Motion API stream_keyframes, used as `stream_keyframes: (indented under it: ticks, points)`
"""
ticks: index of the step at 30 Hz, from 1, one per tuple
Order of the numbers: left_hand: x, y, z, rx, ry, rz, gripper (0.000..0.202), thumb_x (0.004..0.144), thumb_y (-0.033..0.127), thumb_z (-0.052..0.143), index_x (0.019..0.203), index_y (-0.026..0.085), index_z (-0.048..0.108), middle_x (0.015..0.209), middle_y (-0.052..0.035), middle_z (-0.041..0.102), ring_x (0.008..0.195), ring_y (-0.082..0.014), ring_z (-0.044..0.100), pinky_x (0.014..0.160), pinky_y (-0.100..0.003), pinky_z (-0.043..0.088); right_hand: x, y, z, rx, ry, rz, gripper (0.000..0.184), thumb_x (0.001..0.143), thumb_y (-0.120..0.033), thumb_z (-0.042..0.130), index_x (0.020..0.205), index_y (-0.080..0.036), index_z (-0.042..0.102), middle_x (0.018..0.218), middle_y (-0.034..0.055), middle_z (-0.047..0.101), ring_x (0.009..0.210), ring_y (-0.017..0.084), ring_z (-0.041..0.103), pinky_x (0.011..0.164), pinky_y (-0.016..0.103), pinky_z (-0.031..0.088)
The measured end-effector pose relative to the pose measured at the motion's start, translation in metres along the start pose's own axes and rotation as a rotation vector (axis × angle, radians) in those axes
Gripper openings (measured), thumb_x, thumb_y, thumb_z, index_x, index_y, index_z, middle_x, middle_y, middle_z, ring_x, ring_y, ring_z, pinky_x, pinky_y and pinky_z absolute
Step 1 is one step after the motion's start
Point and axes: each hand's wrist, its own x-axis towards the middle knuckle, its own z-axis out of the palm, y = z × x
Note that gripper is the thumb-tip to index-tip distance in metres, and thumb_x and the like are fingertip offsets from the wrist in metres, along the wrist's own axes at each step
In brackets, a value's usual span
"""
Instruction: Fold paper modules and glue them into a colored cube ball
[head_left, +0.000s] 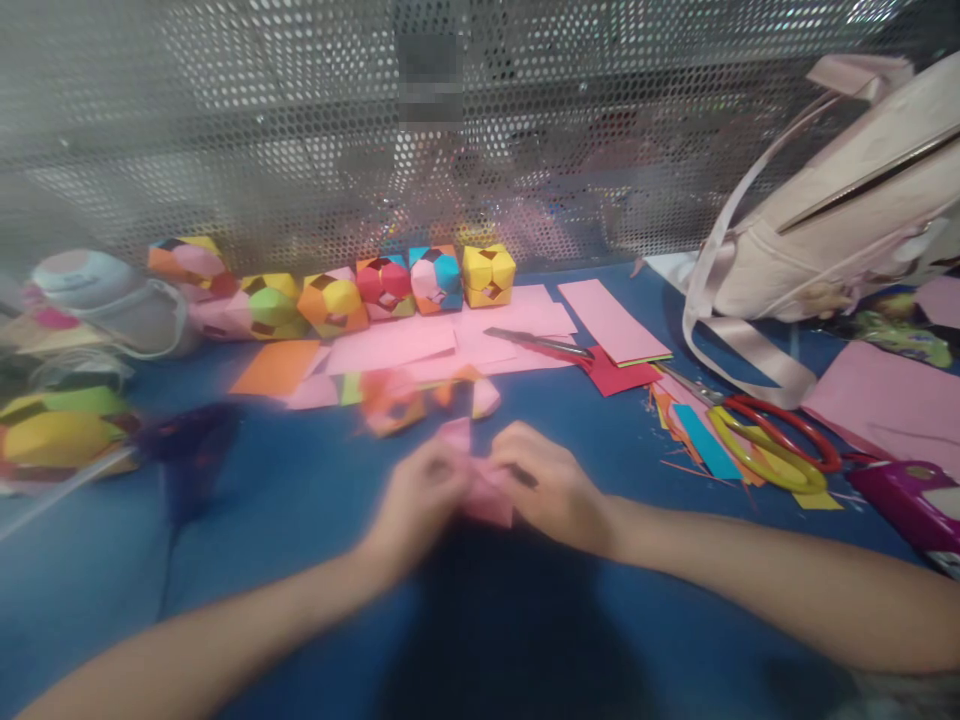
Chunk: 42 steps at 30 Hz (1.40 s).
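Between both hands is a small piece of pink paper (486, 505), partly folded and a little blurred. My left hand (424, 490) pinches its left side, and my right hand (551, 485) grips the right side with curled fingers. Just beyond the hands lie orange and pink folded paper pieces (390, 400), smeared by motion. Behind them, flat pink paper strips (397, 345) overlap on the blue tabletop (300, 520), beside an orange paper square (276, 367). A row of folded paper cubes in several colours, with a yellow cube (489, 275) at its right end, stands at the back.
Dark-handled scissors or a cutter (540, 344), red-handled scissors (787, 425) and paper scraps (705, 440) lie at right, near a purple tool (907, 505). A pale bag (832, 210) leans back right. A dark glue gun (191, 450) stands at left. Perforated metal panel (300, 120) behind.
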Motion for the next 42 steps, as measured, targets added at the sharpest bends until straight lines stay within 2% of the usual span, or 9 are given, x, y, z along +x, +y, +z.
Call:
stream_keyframes:
  ticks: [12,18,22,26,29,37,40,42]
  points:
    - [-0.0025,0.0039,0.0017,0.019,0.005,0.003,0.017,0.071,0.027,0.061,0.063,0.017,0.050,0.057,0.0054,0.050,0.050,-0.0072,0.043,0.046,-0.018,0.034,-0.0015,0.0005,-0.0011,-0.070,-0.014,-0.051,0.013,0.086,-0.010,0.046,0.081,-0.018,0.055,0.073,0.0038,0.055,0.070,0.015,0.052,0.063,0.027,0.046]
    - [-0.0016,0.0015,0.0002,0.024,0.029,0.018,0.015,0.068,0.023,0.062,0.062,0.017,0.049,0.056,0.0068,0.048,0.050,-0.0065,0.040,0.047,-0.018,0.034,-0.0010,-0.0015,-0.0058,-0.052,-0.080,-0.080,0.012,0.083,-0.012,0.046,0.086,-0.016,0.057,0.078,0.0074,0.057,0.074,0.017,0.053,0.066,0.031,0.047]
    - [-0.0027,0.0035,0.0004,0.025,0.012,0.021,0.014,0.068,0.023,0.061,0.062,0.017,0.050,0.056,0.0063,0.048,0.049,-0.0063,0.040,0.046,-0.018,0.034,0.0003,-0.0034,-0.0075,0.051,-0.085,0.064,0.009,0.088,-0.018,0.048,0.083,-0.017,0.056,0.077,0.0044,0.055,0.073,0.014,0.053,0.066,0.028,0.047]
    - [-0.0039,0.0067,0.0006,0.042,0.008,0.039,0.016,0.067,0.025,0.062,0.060,0.017,0.050,0.055,0.0055,0.049,0.048,-0.0067,0.040,0.045,-0.018,0.034,-0.0002,-0.0027,-0.0045,0.093,-0.101,0.248,0.009,0.086,-0.026,0.054,0.091,-0.018,0.056,0.080,0.0025,0.056,0.070,0.012,0.054,0.063,0.024,0.048]
    - [-0.0040,0.0074,0.0003,0.023,-0.010,0.033,0.016,0.067,0.027,0.062,0.061,0.017,0.051,0.055,0.0051,0.050,0.049,-0.0071,0.042,0.047,-0.018,0.035,-0.0010,-0.0026,-0.0032,0.121,-0.143,0.262,0.011,0.088,-0.025,0.052,0.086,-0.017,0.059,0.077,0.0020,0.058,0.069,0.011,0.054,0.063,0.024,0.048]
    - [-0.0040,0.0046,0.0004,0.013,-0.026,0.002,0.015,0.068,0.024,0.061,0.063,0.017,0.050,0.057,0.0057,0.048,0.050,-0.0067,0.041,0.047,-0.018,0.035,-0.0005,-0.0041,-0.0040,0.097,-0.143,0.253,0.018,0.090,-0.024,0.047,0.082,-0.016,0.060,0.073,0.0034,0.060,0.067,0.012,0.056,0.062,0.023,0.047]
    - [-0.0030,0.0030,-0.0001,-0.009,-0.026,0.005,0.009,0.067,0.021,0.061,0.067,0.017,0.053,0.057,0.0062,0.048,0.051,-0.0066,0.042,0.047,-0.017,0.035,-0.0010,-0.0038,-0.0042,0.109,-0.154,0.251,0.018,0.091,-0.025,0.045,0.085,-0.016,0.059,0.075,0.0037,0.061,0.068,0.012,0.057,0.064,0.024,0.047]
    - [-0.0024,0.0029,-0.0003,-0.022,-0.004,0.006,0.008,0.066,0.020,0.061,0.069,0.016,0.055,0.060,0.0057,0.050,0.053,-0.0068,0.044,0.049,-0.017,0.037,-0.0019,-0.0040,-0.0044,0.130,-0.159,0.244,0.014,0.088,-0.028,0.050,0.093,-0.016,0.057,0.079,0.0041,0.061,0.070,0.013,0.057,0.064,0.025,0.048]
